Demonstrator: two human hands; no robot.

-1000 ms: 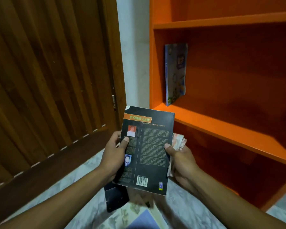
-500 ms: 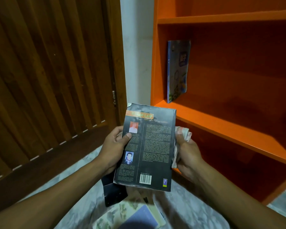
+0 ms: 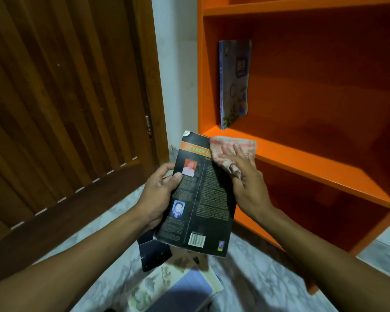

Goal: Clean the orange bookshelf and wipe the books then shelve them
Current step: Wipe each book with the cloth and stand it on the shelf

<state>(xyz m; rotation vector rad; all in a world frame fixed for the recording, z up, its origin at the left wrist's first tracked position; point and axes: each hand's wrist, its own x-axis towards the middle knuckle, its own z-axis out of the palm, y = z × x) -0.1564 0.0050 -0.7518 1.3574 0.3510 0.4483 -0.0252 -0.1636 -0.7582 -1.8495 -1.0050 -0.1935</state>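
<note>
A black book [image 3: 198, 197] is held up in front of the orange bookshelf [image 3: 302, 158], its back cover turned to the camera. The left edge is gripped by the left hand [image 3: 158, 194], the thumb laid on the cover and the fingers curled behind. A pinkish cloth [image 3: 232, 149] is pressed against the upper right corner of the cover by the right hand [image 3: 245, 179]; the fingers are spread flat over the cloth, so that grip is apart, not clamped. An orange title band and two small portrait photos are seen on the cover, with a barcode near the bottom edge.

Beyond the book, the middle shelf board [image 3: 324, 167] of the bookshelf is seen, and on it one blue book [image 3: 234, 84] is stood upright, leaned against the left side wall. A pale marbled floor [image 3: 252, 280] lies below. On it, under the held book, a dark flat item [image 3: 153, 253] and a small pile of books [image 3: 178, 287] are seen; the number in the pile cannot be told. A brown slatted wooden door [image 3: 61, 113] fills the left side, with a white wall [image 3: 178, 70] between it and the bookshelf.

Counted: two hands, one cloth, one held book, one shelved book.
</note>
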